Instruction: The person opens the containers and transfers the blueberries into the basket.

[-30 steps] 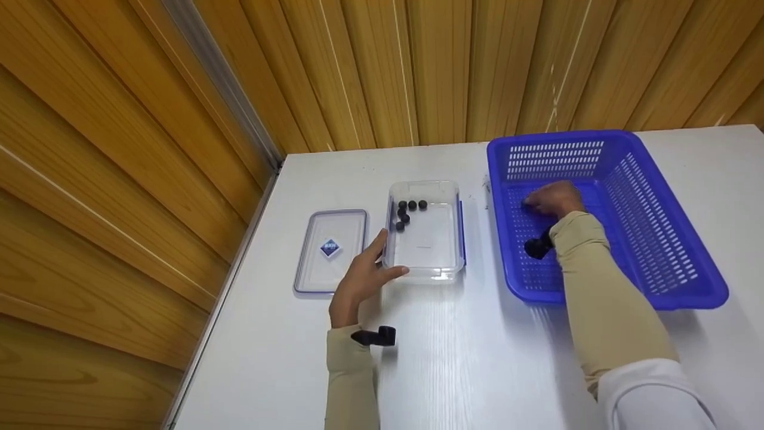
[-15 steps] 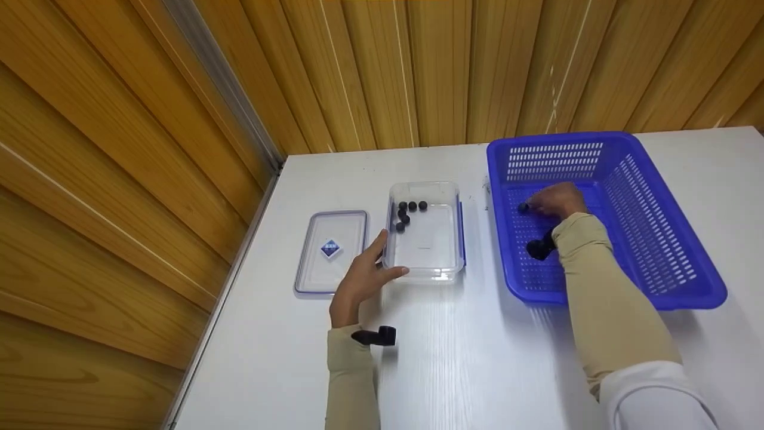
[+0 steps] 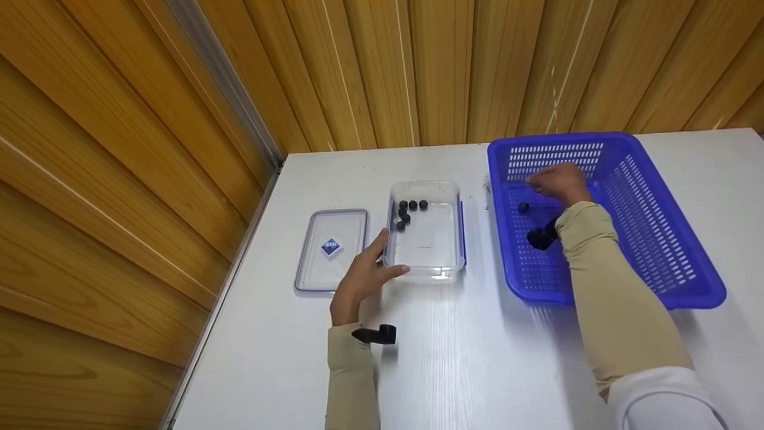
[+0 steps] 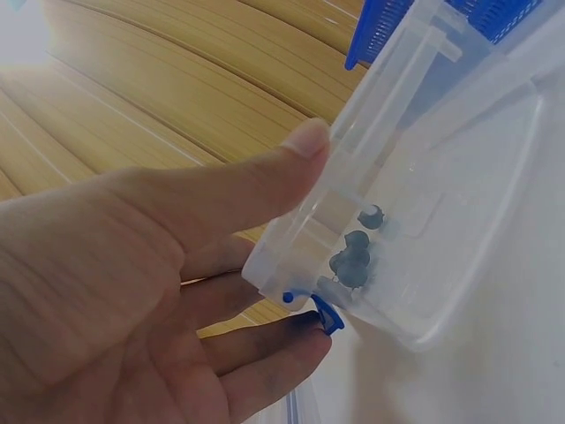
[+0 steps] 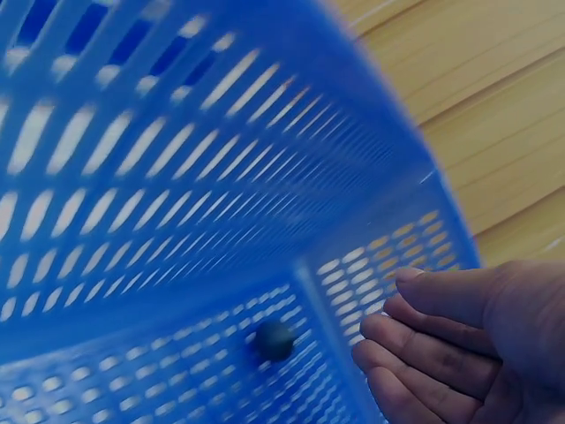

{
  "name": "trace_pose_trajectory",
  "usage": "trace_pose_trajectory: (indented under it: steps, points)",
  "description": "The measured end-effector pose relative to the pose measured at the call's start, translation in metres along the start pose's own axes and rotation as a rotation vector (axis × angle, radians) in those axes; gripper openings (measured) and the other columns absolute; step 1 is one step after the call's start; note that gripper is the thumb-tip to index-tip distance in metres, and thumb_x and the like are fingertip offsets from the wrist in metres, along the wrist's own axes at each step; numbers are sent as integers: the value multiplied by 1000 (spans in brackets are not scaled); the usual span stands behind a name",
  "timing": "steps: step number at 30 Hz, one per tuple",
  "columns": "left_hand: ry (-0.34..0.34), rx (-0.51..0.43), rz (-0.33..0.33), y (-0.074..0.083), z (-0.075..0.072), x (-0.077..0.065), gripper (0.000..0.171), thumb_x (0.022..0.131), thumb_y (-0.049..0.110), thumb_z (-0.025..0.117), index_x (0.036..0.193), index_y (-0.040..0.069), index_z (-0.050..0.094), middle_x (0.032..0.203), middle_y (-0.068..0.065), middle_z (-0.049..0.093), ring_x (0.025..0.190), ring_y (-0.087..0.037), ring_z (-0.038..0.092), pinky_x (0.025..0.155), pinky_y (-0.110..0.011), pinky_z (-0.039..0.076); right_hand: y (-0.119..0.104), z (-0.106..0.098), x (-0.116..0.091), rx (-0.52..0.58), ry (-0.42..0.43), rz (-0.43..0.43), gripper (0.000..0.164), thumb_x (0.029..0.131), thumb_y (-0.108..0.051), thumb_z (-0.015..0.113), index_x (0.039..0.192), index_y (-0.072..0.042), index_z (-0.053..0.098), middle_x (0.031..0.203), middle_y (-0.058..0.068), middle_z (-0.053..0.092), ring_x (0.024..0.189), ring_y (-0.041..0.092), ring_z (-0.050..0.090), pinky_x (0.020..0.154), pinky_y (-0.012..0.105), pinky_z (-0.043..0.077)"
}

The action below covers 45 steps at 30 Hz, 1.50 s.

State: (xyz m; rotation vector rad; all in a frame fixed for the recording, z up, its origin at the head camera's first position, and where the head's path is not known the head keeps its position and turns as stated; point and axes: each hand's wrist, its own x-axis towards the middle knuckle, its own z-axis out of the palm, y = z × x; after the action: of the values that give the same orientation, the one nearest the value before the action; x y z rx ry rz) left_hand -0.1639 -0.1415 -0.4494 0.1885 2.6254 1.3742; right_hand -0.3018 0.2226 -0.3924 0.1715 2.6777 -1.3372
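Note:
My left hand [image 3: 364, 278] holds the near left corner of a clear plastic food container [image 3: 425, 239]. In the left wrist view its thumb lies on the container's wall and fingers touch a blue latch [image 4: 325, 314]. Several small black balls [image 3: 412, 205] sit toward the far left inside. My right hand [image 3: 560, 181] is raised within the blue plastic basket [image 3: 504, 239], fingers loosely bent. The right wrist view shows no object in the right hand [image 5: 468, 344], though part of the palm is hidden. One black ball [image 3: 523, 207] lies on the basket floor, apart from the fingers.
The container's clear lid [image 3: 343, 224], edged in blue-grey, lies flat left of the container. Wood-panelled walls [image 3: 441, 71] border the white table [image 3: 453, 358] at the back and left. The basket's high slotted sides surround the right hand.
My right hand has lifted up and away from the ball in the basket, leaving the ball on the floor. My left hand and the container have stayed in place.

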Motion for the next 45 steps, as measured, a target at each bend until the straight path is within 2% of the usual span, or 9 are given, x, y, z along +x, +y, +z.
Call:
trace_pose_trajectory:
  steps: [3,7,12,18,24,28,41,45]
  points:
    - [5,-2,-4,1,1,1,90,80,39,70,148,17,16,153,3,16,139,-14,15,113,-34,16,-12,-4,-2,-41,39,-42,40,86,-23,64,114,7,62,95,13,69,86,20,61,72,28,46]
    - [7,9,-8,1,2,2,89,80,39,69,149,18,16,153,2,16,139,-15,15,112,-35,17,-28,-5,-4,-78,43,-72,43,87,-27,62,116,4,61,117,23,59,104,31,52,84,38,43]
    - [3,13,-13,2,3,1,90,80,40,69,149,18,15,153,2,16,139,-16,16,112,-35,17,-48,-3,-9,-53,31,-98,43,88,-27,61,119,3,60,122,24,55,113,33,47,94,45,38]
    - [3,-16,-6,4,4,3,91,80,37,70,149,16,15,153,0,15,136,-20,25,111,-35,23,-71,7,-14,-24,5,-103,42,89,-28,60,121,-1,60,123,21,55,114,34,48,96,46,39]
    - [0,-4,0,4,5,4,89,81,37,69,149,16,15,153,2,15,139,-16,15,112,-34,17,-88,24,-18,-13,-27,-121,39,90,-26,59,122,-3,60,124,20,56,114,34,50,97,45,41]
    - [4,1,-5,4,6,3,89,81,38,69,149,17,16,153,2,15,139,-15,15,112,-34,17,-96,36,-20,2,-53,-113,36,90,-24,59,121,-4,60,123,18,57,112,33,52,96,44,43]
    - [14,-20,-41,5,8,4,91,79,38,71,149,18,16,153,3,15,139,-16,15,113,-36,17,-104,79,-17,-55,-111,-190,30,89,-17,61,116,-4,64,116,15,61,107,28,56,90,41,47]
    - [21,-6,-27,6,9,4,90,80,38,70,149,16,16,153,1,15,139,-16,15,112,-35,17,-104,92,-17,-99,-127,-210,30,88,-18,62,114,-4,65,115,15,63,105,28,57,89,41,48]
